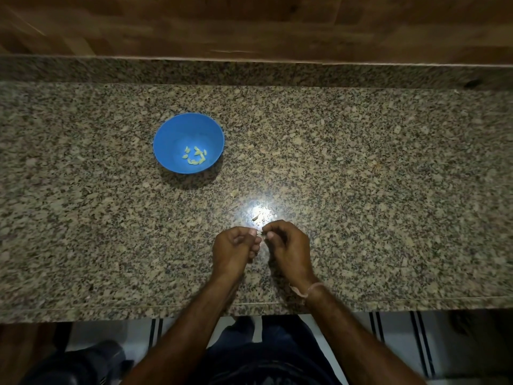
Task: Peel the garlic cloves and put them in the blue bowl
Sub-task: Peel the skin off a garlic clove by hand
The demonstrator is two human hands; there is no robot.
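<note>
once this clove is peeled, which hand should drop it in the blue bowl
Probably left: the blue bowl sits forward on the side of the left hand, so the right hand would cross over. Both hands pinch the clove.

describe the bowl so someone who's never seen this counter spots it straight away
Start from the speckled granite counter that fills the view. Left of its centre, beyond the left hand, sits a blue bowl with pale peeled cloves at its bottom. It is the only vessel and the only bright colour on the stone.
</note>
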